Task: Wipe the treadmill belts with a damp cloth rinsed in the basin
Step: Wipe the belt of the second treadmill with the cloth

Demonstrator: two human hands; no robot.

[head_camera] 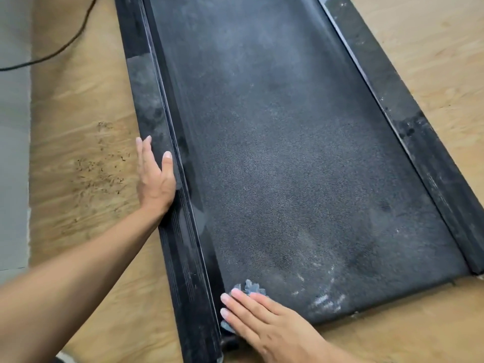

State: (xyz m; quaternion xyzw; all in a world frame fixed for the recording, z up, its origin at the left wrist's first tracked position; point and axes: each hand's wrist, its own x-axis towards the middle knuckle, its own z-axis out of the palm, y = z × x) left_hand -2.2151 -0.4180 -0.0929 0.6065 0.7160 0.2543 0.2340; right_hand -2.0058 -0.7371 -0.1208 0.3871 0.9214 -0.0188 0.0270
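Observation:
A black treadmill belt [288,142], dusty with pale smears near its near end, runs away from me between two black side rails. My right hand [264,323] lies flat with straight fingers at the belt's near left corner, pressing a small blue-grey cloth [252,287] onto it; most of the cloth is hidden under the hand. My left hand [154,176] rests flat on the outer edge of the left side rail [157,119], fingers straight and the thumb on the rail's top.
The right side rail [408,121] is streaked with dust. The treadmill sits on a light wooden floor [78,166] with dark scuff marks to the left. A black cable [65,45] curves across the far left. A grey surface [13,127] borders the left edge.

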